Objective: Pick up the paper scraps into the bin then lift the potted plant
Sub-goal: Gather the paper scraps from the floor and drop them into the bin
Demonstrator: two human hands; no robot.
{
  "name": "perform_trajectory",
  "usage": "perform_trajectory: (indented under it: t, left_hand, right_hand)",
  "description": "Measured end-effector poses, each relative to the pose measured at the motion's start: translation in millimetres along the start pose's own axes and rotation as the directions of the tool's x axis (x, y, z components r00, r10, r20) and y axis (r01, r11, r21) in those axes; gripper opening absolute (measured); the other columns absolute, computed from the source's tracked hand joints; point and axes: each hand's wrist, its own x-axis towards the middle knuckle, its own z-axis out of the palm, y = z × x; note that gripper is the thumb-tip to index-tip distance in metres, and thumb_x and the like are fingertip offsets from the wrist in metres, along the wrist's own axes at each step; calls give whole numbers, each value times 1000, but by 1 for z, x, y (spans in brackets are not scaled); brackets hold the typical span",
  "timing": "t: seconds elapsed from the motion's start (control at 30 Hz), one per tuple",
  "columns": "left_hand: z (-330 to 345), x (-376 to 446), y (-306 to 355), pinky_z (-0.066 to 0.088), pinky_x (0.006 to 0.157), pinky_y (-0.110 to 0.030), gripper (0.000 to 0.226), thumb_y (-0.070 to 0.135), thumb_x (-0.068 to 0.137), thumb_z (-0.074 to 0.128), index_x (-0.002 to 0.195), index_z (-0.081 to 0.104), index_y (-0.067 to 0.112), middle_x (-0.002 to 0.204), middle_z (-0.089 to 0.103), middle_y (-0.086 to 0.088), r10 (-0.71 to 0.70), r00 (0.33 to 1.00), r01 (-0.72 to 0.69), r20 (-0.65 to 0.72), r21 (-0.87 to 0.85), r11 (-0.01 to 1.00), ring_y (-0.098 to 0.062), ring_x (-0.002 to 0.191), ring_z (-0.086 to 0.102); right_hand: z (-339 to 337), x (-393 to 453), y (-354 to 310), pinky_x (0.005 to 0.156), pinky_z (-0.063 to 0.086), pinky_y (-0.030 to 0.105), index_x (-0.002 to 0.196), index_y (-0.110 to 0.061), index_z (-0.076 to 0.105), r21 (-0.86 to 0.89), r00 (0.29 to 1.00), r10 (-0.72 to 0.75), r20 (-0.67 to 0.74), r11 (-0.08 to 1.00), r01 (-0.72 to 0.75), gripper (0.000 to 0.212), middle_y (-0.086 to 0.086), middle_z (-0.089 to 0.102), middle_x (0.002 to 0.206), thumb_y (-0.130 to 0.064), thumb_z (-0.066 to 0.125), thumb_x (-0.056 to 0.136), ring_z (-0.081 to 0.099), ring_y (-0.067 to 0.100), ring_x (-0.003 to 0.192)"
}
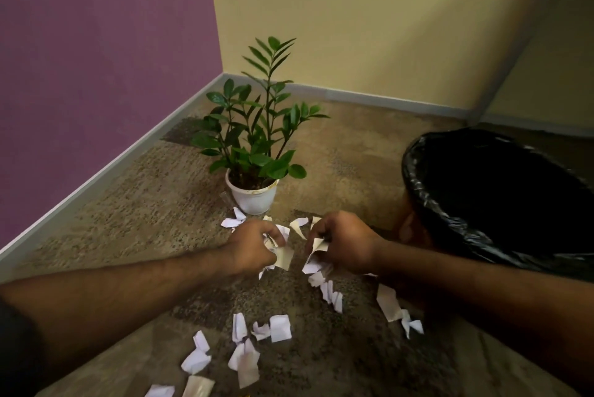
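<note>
White paper scraps [280, 328] lie scattered over the carpet, from just in front of the potted plant down to the bottom edge. The potted plant [252, 197], green leaves in a white pot, stands upright near the room's corner. My left hand [250, 247] is closed around several scraps just below the pot. My right hand [342, 244] sits beside it, pinching scraps against the floor. The bin [427, 191], lined with a black bag, stands open at the right, next to my right forearm.
A purple wall [96, 75] runs along the left and a yellow wall [369, 27] along the back, both with grey skirting. The brown mottled carpet [144, 204] stretches left of the plant.
</note>
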Motion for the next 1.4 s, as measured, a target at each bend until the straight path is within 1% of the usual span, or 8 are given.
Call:
perform_trajectory:
  t: [0.33, 0.53, 0.67, 0.8, 0.9, 1.03, 1.27, 1.4]
  left_hand:
    - [-8, 5, 106, 60, 60, -42, 20, 15, 71, 83, 80, 69, 26, 78, 72, -4, 122, 988, -146, -99, -285, 947, -23, 66, 71]
    - [-20, 16, 194, 56, 52, -28, 33, -9, 76, 68, 89, 68, 21, 97, 69, -4, 198, 962, -270, -187, -543, 795, -12, 66, 70]
    - [-5, 22, 243, 61, 63, -38, 33, -7, 70, 71, 85, 70, 23, 92, 70, 2, 283, 922, -385, -262, -581, 717, -19, 82, 67]
    - [23, 27, 276, 57, 71, -32, 43, -3, 67, 73, 101, 68, 24, 95, 71, 3, 307, 923, -384, -231, -586, 713, -19, 85, 68]
    - [40, 33, 292, 57, 87, -34, 74, -4, 69, 74, 134, 50, 22, 121, 64, -4, 276, 944, -328, -180, -609, 722, -19, 101, 65]
    - [51, 32, 294, 60, 79, -35, 97, 1, 68, 77, 147, 31, 35, 142, 47, -2, 303, 953, -253, -11, -578, 776, -14, 99, 62]
    - [40, 36, 275, 58, 79, -29, 68, -4, 76, 69, 135, 53, 24, 134, 54, -1, 332, 943, -277, -2, -557, 783, -9, 100, 58]
    - [23, 34, 256, 57, 87, -32, 51, -4, 77, 68, 123, 61, 20, 123, 62, -3, 366, 929, -346, -57, -487, 802, -13, 104, 61]
  right_hand:
    - [-105, -49, -24, 68, 57, 26, 78, -18, 77, 133, 957, -67, -281, 985, 108, 12, -6, 73, 76, -11, 84, 71, 67, 5, 69]
    - [-166, -72, -7, 65, 56, 29, 77, -10, 75, 296, 810, 86, -580, 949, 111, 15, 2, 74, 75, -9, 87, 67, 66, 7, 66]
    - [-191, -86, 14, 66, 50, 27, 84, -8, 75, 336, 718, 200, -667, 941, 50, 14, 9, 75, 83, -7, 82, 72, 61, 10, 69]
    - [-202, -102, 41, 62, 49, 27, 81, -12, 74, 405, 653, 314, -689, 914, -12, 16, 9, 73, 81, 3, 75, 76, 61, 12, 66]
    - [-199, -110, 58, 56, 56, 28, 79, -19, 73, 529, 609, 475, -635, 842, -106, 28, 11, 71, 82, 6, 63, 85, 65, 17, 59]
    - [-194, -113, 72, 69, 58, 58, 105, -19, 71, 620, 600, 611, -516, 750, -231, 39, 12, 67, 102, 11, 54, 87, 69, 31, 70]
    - [-193, -109, 76, 62, 58, 40, 118, -20, 66, 601, 611, 632, -476, 741, -299, 49, 3, 62, 103, 14, 54, 85, 63, 24, 93]
    - [-188, -99, 77, 53, 54, 29, 103, -14, 68, 570, 602, 625, -496, 758, -318, 28, 11, 67, 91, 6, 61, 85, 63, 19, 72]
